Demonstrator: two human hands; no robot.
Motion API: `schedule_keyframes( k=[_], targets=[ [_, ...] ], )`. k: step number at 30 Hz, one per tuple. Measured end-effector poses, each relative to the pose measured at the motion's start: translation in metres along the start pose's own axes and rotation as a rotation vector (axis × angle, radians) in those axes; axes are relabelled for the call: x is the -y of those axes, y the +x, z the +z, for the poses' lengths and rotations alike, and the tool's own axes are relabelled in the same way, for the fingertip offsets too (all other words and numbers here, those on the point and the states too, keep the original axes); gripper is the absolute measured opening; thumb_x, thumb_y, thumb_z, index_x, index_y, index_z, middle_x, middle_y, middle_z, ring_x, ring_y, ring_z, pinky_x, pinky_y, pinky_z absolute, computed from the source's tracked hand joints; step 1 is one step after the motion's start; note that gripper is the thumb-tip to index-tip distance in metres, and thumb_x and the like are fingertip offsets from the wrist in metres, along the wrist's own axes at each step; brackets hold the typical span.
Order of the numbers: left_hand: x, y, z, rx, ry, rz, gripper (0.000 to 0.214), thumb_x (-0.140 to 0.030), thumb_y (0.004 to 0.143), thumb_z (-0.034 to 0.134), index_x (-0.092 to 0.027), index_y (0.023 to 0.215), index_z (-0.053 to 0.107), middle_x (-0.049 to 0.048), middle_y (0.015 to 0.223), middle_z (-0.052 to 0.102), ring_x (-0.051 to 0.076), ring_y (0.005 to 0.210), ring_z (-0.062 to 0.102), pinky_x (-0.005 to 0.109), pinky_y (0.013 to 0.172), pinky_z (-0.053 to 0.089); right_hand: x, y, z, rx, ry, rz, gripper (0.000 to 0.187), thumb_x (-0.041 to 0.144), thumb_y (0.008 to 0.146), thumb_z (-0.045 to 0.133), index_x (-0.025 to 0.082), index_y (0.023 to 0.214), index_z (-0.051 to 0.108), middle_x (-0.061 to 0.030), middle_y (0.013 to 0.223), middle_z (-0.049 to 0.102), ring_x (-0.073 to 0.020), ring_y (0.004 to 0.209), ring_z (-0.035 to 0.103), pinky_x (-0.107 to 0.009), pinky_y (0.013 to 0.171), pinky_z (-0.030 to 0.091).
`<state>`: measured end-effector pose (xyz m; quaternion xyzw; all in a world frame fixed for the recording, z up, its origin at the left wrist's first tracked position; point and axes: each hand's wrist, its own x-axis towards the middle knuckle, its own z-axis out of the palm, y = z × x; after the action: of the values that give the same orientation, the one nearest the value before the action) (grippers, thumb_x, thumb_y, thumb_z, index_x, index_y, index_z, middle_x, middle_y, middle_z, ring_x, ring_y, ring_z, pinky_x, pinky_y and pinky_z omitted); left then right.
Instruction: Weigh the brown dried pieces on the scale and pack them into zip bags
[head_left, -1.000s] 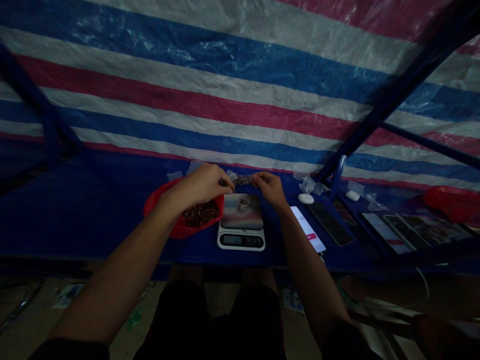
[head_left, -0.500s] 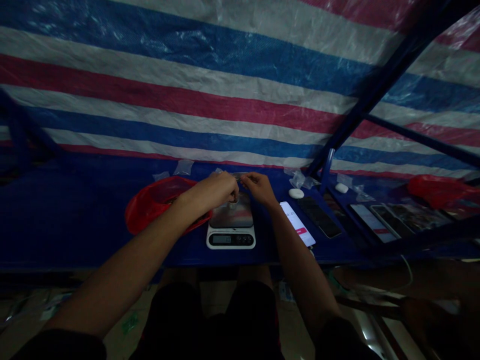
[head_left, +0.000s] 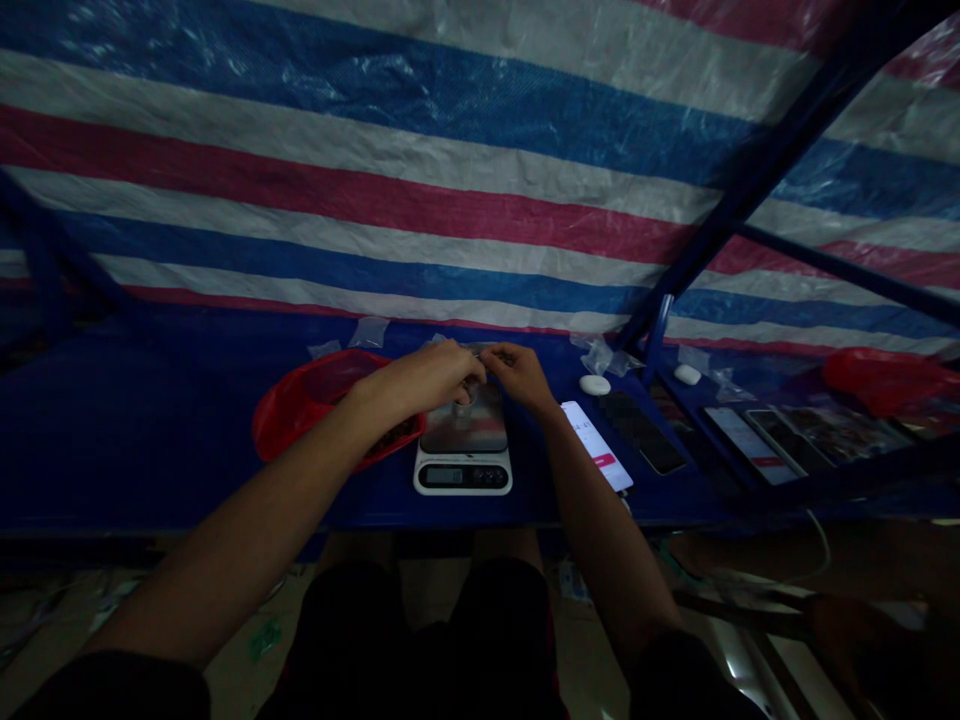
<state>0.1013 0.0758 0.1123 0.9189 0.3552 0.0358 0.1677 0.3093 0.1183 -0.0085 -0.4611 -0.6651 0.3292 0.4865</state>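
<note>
My left hand [head_left: 453, 374] is over the back of a white digital kitchen scale [head_left: 465, 482], its fingers bent down and pinched together; what they hold is hidden. Facing it, my right hand [head_left: 519, 374] pinches what looks like a small clear plastic bag [head_left: 477, 348], only partly visible between the hands. The scale's metal plate [head_left: 463, 432] shows below my fingers, and its display is lit. Under my left forearm lies an open red plastic bag [head_left: 289, 405] with small brownish pieces inside, too dark to name.
Several clear plastic bags [head_left: 369, 332] lie along the table's back edge. Right of the scale are a lit phone [head_left: 596, 445], a dark phone [head_left: 643, 432] and a white earbud case [head_left: 595, 385]. Beyond a blue metal post [head_left: 657, 335] lie more phones and another red bag [head_left: 889, 382]. A striped tarp hangs behind.
My left hand has edged slightly right, closer to my right hand. My right hand stays almost where it was. The digits on the scale's display look different.
</note>
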Motion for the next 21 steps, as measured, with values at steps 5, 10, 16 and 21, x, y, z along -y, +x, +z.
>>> schedule_keyframes(
  k=[5, 10, 16, 21],
  targets=[
    [0.003, 0.0, 0.0, 0.012, -0.033, 0.029, 0.027, -0.004, 0.087, 0.072, -0.02, 0.106, 0.084, 0.0046, 0.102, 0.084, 0.021, 0.092, 0.077, 0.028, 0.078, 0.048, -0.001, 0.0, 0.0, -0.003, 0.002, 0.006, 0.034, 0.05, 0.088, 0.071, 0.017, 0.095, 0.079, -0.0084, 0.092, 0.084, -0.0226, 0.083, 0.076, -0.034, 0.077, 0.055],
    [0.008, 0.0, 0.002, -0.019, -0.061, 0.069, 0.022, -0.01, 0.09, 0.072, -0.021, 0.104, 0.085, 0.0044, 0.099, 0.085, 0.02, 0.089, 0.077, 0.027, 0.08, 0.05, -0.004, 0.0, -0.001, 0.007, -0.019, 0.009, 0.035, 0.05, 0.089, 0.071, 0.017, 0.097, 0.08, -0.0086, 0.096, 0.084, -0.0229, 0.087, 0.077, -0.034, 0.079, 0.056],
    [0.013, 0.002, 0.01, -0.093, -0.071, 0.145, 0.021, -0.018, 0.098, 0.065, -0.021, 0.104, 0.085, 0.0054, 0.096, 0.085, 0.018, 0.084, 0.076, 0.026, 0.082, 0.051, -0.008, 0.002, 0.0, -0.006, -0.008, -0.025, 0.033, 0.05, 0.089, 0.072, 0.019, 0.092, 0.08, -0.0076, 0.091, 0.083, -0.0235, 0.082, 0.074, -0.035, 0.077, 0.055],
    [0.019, -0.014, -0.001, -0.204, -0.043, 0.092, 0.031, -0.027, 0.106, 0.054, -0.019, 0.11, 0.084, 0.0079, 0.108, 0.084, 0.02, 0.095, 0.076, 0.03, 0.086, 0.05, -0.009, 0.001, -0.001, -0.009, -0.02, -0.017, 0.033, 0.051, 0.092, 0.07, 0.019, 0.093, 0.08, -0.0065, 0.087, 0.081, -0.0226, 0.08, 0.073, -0.034, 0.074, 0.052]
  ],
)
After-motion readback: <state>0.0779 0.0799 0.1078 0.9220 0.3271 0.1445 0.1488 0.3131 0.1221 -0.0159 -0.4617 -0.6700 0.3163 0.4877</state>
